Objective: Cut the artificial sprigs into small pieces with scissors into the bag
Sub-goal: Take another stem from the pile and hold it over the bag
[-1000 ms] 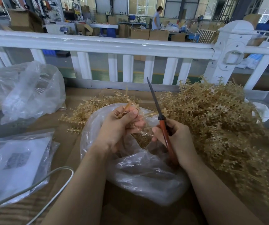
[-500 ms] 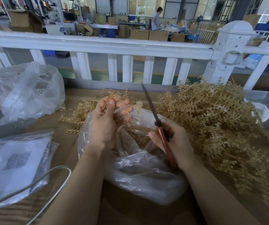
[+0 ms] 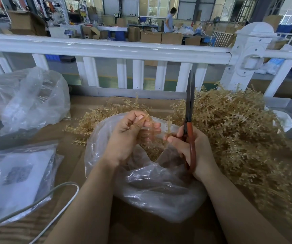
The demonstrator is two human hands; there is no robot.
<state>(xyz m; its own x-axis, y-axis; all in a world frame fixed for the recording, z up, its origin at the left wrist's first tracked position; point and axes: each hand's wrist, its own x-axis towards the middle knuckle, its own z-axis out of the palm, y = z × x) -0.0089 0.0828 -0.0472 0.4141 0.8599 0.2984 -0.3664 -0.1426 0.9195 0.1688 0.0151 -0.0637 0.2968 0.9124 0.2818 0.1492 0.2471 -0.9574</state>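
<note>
My left hand (image 3: pixel 127 136) pinches a thin tan sprig stem (image 3: pixel 141 120) over the open mouth of a clear plastic bag (image 3: pixel 159 187) that lies in front of me with cut pieces inside. My right hand (image 3: pixel 192 150) grips red-handled scissors (image 3: pixel 189 110), blades nearly closed and pointing straight up. A short upright sprig piece (image 3: pixel 169 124) stands by my right thumb. A large heap of tan artificial sprigs (image 3: pixel 238 131) covers the table to the right and behind the bag.
A crumpled clear bag (image 3: pixel 27 99) sits at the far left, and a bagged white sheet (image 3: pixel 13 176) lies near left with a grey cable (image 3: pixel 53 192) across it. A white railing (image 3: pixel 106 50) borders the table's far edge. Boxes and people stand beyond.
The scissors swung from leaning left to upright and moved right. My left hand came back down toward the bag mouth with the stem still pinched.
</note>
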